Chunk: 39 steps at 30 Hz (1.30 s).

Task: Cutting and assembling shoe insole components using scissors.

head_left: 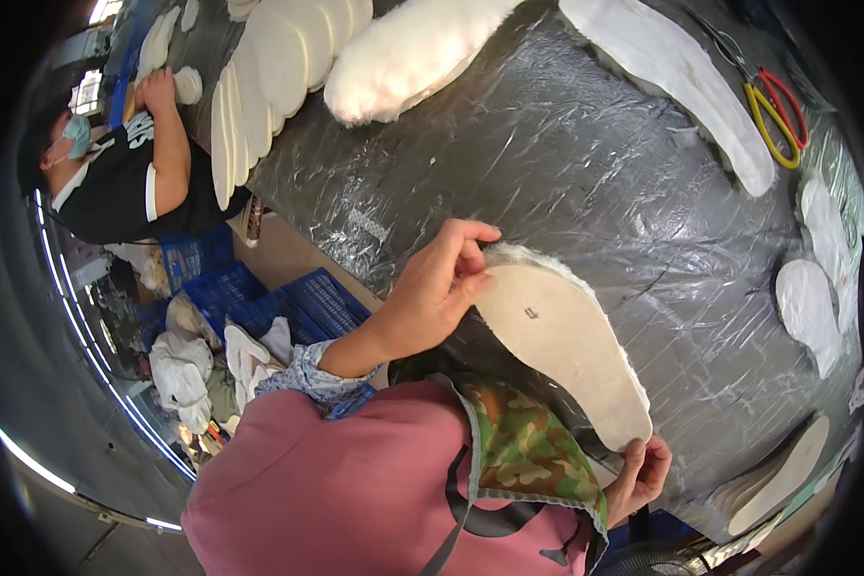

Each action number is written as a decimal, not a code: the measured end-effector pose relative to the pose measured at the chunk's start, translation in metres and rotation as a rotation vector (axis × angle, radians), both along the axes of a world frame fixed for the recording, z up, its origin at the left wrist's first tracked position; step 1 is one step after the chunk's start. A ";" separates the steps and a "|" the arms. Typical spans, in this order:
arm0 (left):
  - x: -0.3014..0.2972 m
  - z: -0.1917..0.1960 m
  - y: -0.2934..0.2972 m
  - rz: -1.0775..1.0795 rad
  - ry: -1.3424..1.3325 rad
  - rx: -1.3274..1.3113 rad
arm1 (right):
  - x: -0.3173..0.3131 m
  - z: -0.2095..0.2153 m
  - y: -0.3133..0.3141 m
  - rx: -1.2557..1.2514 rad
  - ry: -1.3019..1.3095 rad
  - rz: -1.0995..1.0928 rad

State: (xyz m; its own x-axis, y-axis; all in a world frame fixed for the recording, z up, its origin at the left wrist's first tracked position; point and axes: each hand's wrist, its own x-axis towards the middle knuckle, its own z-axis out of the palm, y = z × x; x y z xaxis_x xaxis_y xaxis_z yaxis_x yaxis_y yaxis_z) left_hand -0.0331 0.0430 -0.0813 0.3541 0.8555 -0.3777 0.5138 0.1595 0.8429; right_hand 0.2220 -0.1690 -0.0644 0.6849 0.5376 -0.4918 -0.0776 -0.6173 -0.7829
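A beige shoe insole [568,341] with white fleece showing along its far edge is held above the plastic-covered table [547,173]. My left hand [440,286] pinches its wide end between thumb and fingers. At the narrow end, my right hand [639,477] grips the tip with thumb and bent fingers. The flat beige side with a small dark mark faces up; the fleece underside is mostly hidden.
Fanned flat insoles [286,60] and a fluffy white insole [418,65] lie at the far left. Red-and-yellow-handled scissors [776,117] rest beside white fleece pieces [677,82]. Stacked insoles [785,480] sit near right. Blue crates [302,309] stand left, below a masked co-worker [125,182].
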 end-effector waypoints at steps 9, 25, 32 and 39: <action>-0.006 -0.001 -0.008 0.099 -0.092 -0.109 | -0.002 0.009 -0.001 -0.036 -0.080 -0.006; -0.008 -0.010 -0.007 0.174 -0.047 -0.021 | -0.012 0.015 0.007 -0.072 -0.094 -0.038; -0.008 -0.014 -0.001 0.119 -0.029 0.036 | -0.010 0.015 0.009 -0.096 -0.106 -0.010; -0.005 -0.017 -0.001 0.126 -0.028 0.023 | -0.012 0.012 0.016 -0.095 -0.100 -0.021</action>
